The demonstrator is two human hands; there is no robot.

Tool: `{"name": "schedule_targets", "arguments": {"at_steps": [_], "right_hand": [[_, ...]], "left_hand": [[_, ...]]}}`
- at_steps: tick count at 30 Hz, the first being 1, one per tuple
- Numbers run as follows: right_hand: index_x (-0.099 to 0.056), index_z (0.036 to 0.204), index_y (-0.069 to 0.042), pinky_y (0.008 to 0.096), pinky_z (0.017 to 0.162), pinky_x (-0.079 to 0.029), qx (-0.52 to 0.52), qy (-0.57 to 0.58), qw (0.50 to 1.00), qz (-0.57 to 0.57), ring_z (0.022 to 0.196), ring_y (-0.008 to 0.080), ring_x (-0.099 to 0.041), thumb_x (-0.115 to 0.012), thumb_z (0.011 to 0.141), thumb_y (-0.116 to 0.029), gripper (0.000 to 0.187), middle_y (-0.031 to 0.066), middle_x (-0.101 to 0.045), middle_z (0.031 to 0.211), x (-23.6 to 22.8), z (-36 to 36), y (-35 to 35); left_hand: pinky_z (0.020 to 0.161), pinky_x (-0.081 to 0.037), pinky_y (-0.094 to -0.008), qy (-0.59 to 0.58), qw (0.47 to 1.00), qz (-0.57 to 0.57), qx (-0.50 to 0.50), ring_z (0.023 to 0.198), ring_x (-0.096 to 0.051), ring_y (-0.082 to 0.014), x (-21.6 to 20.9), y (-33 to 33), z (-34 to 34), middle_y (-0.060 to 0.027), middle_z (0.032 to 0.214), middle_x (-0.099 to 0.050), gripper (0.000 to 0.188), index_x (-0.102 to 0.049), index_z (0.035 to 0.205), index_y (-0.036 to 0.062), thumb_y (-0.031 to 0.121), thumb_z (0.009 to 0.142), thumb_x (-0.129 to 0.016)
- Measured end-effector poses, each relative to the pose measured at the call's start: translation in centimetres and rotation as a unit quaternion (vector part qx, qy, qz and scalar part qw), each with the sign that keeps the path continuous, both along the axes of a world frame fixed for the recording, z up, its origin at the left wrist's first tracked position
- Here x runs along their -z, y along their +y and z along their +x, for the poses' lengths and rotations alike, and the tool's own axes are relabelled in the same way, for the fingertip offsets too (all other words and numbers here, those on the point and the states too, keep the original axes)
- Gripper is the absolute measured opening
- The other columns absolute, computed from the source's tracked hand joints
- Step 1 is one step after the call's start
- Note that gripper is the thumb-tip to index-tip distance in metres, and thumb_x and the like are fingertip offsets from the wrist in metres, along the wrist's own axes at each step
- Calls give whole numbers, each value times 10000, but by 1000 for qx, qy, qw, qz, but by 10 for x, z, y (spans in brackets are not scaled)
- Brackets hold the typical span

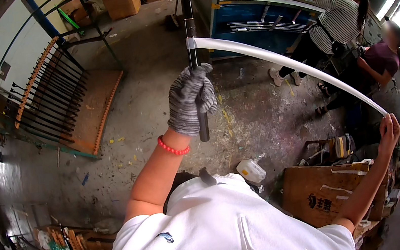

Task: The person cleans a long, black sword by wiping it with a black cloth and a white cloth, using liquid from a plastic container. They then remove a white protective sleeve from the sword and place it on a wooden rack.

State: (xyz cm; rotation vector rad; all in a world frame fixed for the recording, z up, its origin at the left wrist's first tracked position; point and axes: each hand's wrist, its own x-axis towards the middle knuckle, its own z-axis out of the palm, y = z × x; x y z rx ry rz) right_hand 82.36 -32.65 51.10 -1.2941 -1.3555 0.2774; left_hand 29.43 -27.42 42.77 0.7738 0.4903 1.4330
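My left hand, in a grey striped knit glove, is wrapped round a glossy black rod held upright in front of me. The rod runs out of the top of the picture, and its lower end shows just below my fist. A white, slightly shiny strip of film or tape is stuck to the rod just above the glove. From there it arcs out to the far right. Its other end is pinched between the fingertips of my bare right hand, with that arm stretched wide.
At the left stands a metal-framed rack with several black rods leaning in it. A workbench holds more rods, with two people beside it. Near my right arm is a cardboard box; a translucent plastic container lies on the floor.
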Motion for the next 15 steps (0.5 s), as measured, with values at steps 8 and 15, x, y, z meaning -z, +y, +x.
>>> {"name": "schedule_targets", "arguments": {"at_steps": [8, 15], "right_hand": [[-409, 607, -119, 220, 403, -139, 54, -21, 998, -31, 434, 9, -202, -502, 922, -210, 340, -59, -280, 494, 6, 21, -18], [-437, 610, -126, 216, 391, -138, 51, -47, 997, -30, 416, 3, -210, -506, 922, -234, 337, -68, -306, 490, 13, 39, -32]], "left_hand": [[426, -406, -253, 54, 998, -1, -40, 384, -438, -99, 6, -6, 14, -22, 595, -516, 288, -541, 970, 37, 313, 916, -477], [451, -438, -287, -52, 998, -35, -4, 453, -477, -108, 15, -12, 21, -21, 622, -517, 299, -543, 967, 45, 333, 903, -496]]}}
